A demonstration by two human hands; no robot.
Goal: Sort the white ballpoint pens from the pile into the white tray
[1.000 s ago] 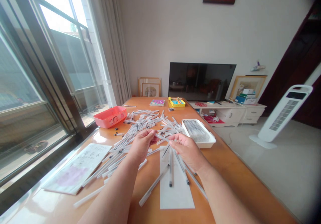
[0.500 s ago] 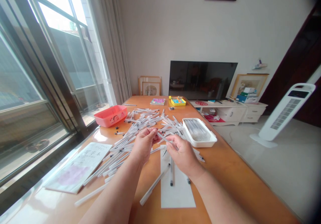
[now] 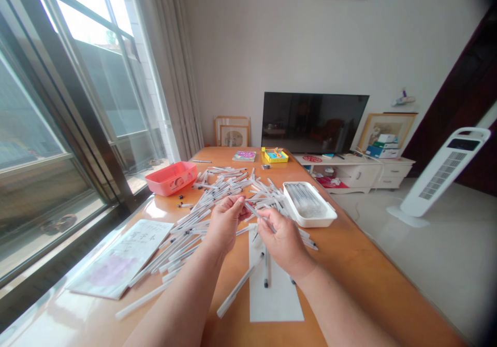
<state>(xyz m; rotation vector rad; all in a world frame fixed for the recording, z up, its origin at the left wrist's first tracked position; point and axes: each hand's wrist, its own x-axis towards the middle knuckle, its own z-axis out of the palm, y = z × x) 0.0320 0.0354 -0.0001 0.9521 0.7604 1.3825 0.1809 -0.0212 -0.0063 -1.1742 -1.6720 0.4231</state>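
Above the middle of the table, my right hand point(image 3: 282, 235) is closed around a slim pen point(image 3: 253, 211) that slants up to the left. My left hand point(image 3: 229, 217) pinches at the pen's upper left end; its fingertips partly hide that end. Below my hands lies a white sheet of paper point(image 3: 275, 300), with a clear pen with a black end point(image 3: 266, 269) on it. Another pen point(image 3: 238, 287) rests half on the sheet, half on the wood. A big loose pile of clear and white pen parts point(image 3: 217, 194) spreads out behind and left of my hands.
A white tray point(image 3: 330, 218) of pen refills stands right of the pile, a red bin point(image 3: 171, 185) at its left. A notebook point(image 3: 124, 259) lies front left on the wooden table point(image 3: 349, 279). A yellow box point(image 3: 275, 158) and a colourful booklet point(image 3: 244, 156) sit at the far end.
Both hands stay in nearly the same place with the pen between them. Only a slight shift of the whole view and of the fingers shows.
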